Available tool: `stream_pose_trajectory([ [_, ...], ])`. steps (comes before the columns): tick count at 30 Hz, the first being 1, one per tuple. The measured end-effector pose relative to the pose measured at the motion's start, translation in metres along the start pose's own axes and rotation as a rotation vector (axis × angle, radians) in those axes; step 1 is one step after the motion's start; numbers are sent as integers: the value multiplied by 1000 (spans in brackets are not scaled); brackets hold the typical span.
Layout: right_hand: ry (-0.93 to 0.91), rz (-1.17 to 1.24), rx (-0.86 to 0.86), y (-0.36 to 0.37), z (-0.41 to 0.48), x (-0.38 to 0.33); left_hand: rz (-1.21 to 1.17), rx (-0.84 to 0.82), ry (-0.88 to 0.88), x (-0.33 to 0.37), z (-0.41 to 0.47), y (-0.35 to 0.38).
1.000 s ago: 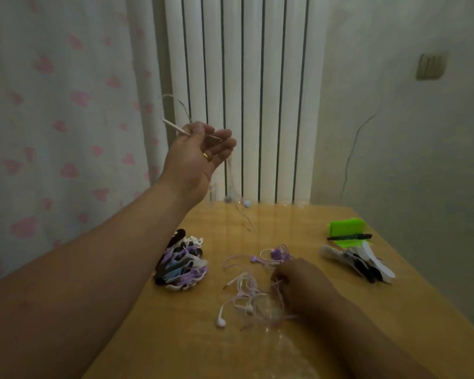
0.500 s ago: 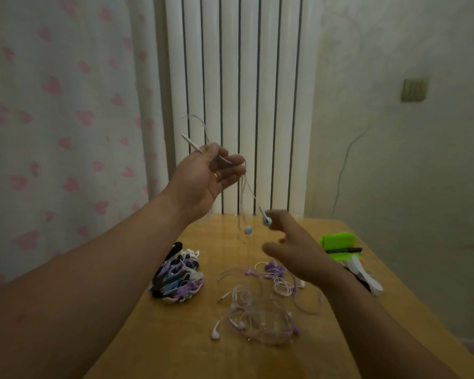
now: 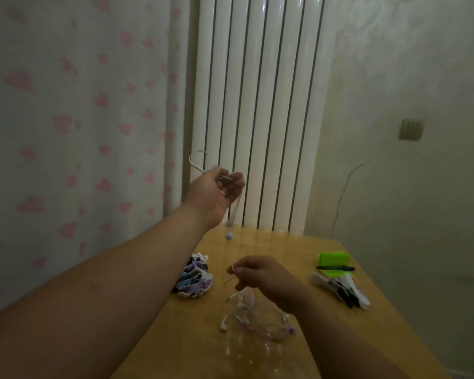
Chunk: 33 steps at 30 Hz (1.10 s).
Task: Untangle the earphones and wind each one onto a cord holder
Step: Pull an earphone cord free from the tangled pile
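Progress seems partial: a pile of wound holders sits on the desk, yet the left hand, fingers curled, holds one white earphone high while the right hand pinches a strand over the loose tangle, spare holders lying nearby.

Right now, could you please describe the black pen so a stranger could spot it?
On the wooden table, near its right edge, sits a bright green block. The pen lies across it, a slim black stick unlike the flat holders nearby.
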State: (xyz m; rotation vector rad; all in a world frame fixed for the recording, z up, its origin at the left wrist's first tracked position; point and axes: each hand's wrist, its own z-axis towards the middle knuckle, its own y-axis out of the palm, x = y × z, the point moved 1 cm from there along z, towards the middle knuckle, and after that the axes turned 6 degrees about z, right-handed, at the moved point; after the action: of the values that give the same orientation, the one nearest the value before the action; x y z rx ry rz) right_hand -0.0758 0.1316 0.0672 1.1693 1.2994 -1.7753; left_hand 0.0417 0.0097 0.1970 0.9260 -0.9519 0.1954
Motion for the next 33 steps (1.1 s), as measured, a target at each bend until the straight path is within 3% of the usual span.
stream_pose_trajectory([
  [4,-4,229,256,-4,-7,-22,131,-4,4,-5,-13,-1],
  [7,-57,352,369,-22,-13,-43,531,-59,10,-14,-29,-10],
  [10,-78,308,386,-32,-21,-60,819,-191,-33,-30,-44,-13],
  [14,-64,183,348,-28,-32,-62,899,-354,-80,-47,-61,-8],
  [19,-39,174,300,-28,-36,-49,966,-378,-104,-68,-65,-16],
  [24,21,386,185,-42,-26,-33,822,-193,-62,-85,-47,-39],
  [28,105,275,71,-64,-29,-9,352,171,-48,-73,-12,-67],
  [33,176,204,132,-83,-35,25,191,321,-22,-64,17,-85],
])
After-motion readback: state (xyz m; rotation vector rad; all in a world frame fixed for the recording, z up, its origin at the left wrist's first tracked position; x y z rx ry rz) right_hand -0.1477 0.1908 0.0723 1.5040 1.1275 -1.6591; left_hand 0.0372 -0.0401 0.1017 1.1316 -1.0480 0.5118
